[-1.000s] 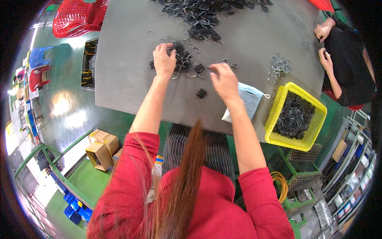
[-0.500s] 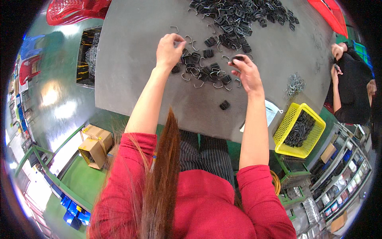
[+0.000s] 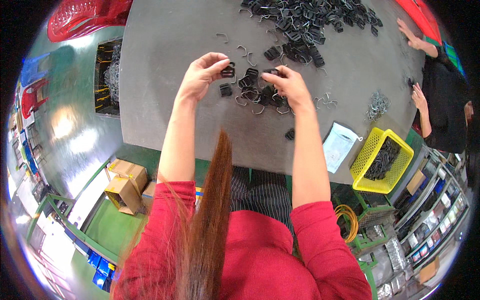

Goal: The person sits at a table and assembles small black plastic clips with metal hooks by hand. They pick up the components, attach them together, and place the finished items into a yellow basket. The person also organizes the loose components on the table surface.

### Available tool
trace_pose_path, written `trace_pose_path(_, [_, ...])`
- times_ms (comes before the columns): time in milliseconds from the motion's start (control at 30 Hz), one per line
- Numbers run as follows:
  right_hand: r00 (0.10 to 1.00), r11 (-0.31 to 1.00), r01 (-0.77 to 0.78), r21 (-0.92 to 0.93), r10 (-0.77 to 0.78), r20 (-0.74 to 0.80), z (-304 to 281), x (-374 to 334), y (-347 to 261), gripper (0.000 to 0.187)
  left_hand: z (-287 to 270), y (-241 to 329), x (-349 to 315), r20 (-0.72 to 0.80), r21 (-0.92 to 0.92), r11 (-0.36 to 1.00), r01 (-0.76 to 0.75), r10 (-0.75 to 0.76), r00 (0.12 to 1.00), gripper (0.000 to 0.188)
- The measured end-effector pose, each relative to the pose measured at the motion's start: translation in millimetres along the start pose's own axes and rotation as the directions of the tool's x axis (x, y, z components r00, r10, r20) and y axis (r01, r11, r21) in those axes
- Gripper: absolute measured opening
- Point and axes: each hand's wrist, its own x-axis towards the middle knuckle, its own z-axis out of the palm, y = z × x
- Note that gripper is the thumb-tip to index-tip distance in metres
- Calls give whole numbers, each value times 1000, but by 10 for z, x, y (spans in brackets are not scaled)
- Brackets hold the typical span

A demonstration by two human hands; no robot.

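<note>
Over the grey table, my left hand pinches a black plastic slotted buckle between thumb and fingers. My right hand is closed on another dark buckle, partly hidden by the fingertips. Between and below the hands lies a small cluster of black buckles mixed with bent wire hooks. One loose buckle rests under my left hand, and another lies nearer the table's front edge. Several loose hooks are scattered beyond my hands.
A large heap of black buckles covers the far side. At right are a wire hook pile, a light blue pouch and a yellow basket of black parts. A co-worker's hand is at the right edge.
My left hand has moved slightly left and down and now shows a buckle in its fingers. My right hand has come left over the cluster. The co-worker's hands have moved apart.
</note>
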Motion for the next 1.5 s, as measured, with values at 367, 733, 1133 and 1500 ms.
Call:
trace_pose_path(367, [830,551,-74,-831,-428,-357,211,362,-315,36,665,-274,53,4,913,379,-150,358,934,29])
trace_pose_path(733, [982,983,118,140,-137,133,25,10,-127,18,-330,-48,-249,-47,-52,992,117,-120,992,22])
trace_pose_path(1133, [963,718,137,-683,-257,-77,296,75,-93,31,36,-422,-466,-233,831,547,96,187,954,28])
trace_pose_path(1500, [965,678,212,-704,-259,41,522,132,-95,22,-539,-378,-717,337,-501,866,-9,204,919,16])
